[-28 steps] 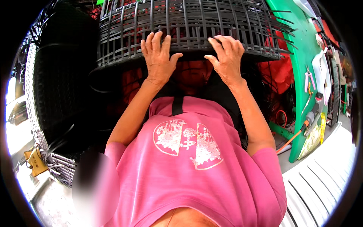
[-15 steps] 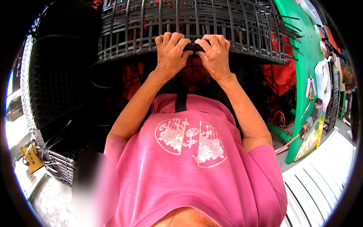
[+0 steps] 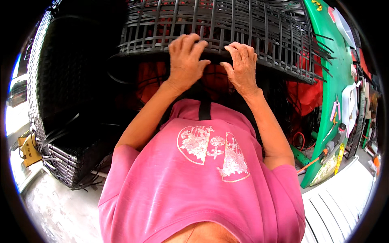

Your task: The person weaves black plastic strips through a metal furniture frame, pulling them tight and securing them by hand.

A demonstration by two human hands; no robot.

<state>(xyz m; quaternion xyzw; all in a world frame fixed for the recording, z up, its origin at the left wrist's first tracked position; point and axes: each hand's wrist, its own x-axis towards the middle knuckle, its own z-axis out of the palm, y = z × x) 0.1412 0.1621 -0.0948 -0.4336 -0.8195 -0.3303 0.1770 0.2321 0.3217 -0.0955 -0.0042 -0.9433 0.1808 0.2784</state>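
Note:
A panel of black flat strips, woven in an open lattice [image 3: 239,20], spans the upper middle, its thick lower rim towards me. My left hand [image 3: 186,60] is at this rim, fingers bent over it and slightly blurred, thumb below. To its right, my right hand [image 3: 243,67] holds the same rim with bent fingers, its thumb also on the lower side. Both grips look loose, with a gap between thumb and forefinger. Some fingertips are hidden by the rim. Loose strip ends [image 3: 324,56] stick out at the panel's right side.
Dense black woven pieces [image 3: 65,154] stand at the left, beside a tan tag [image 3: 30,150]. A green board [image 3: 330,105] on the right carries pink-handled snips [image 3: 335,109] and other tools. Red material [image 3: 304,97] shows under the panel. White slats [image 3: 336,198] lie lower right.
The view has shifted, so the panel sits further right. My hands have moved slightly apart, and the gaps between thumbs and forefingers have widened.

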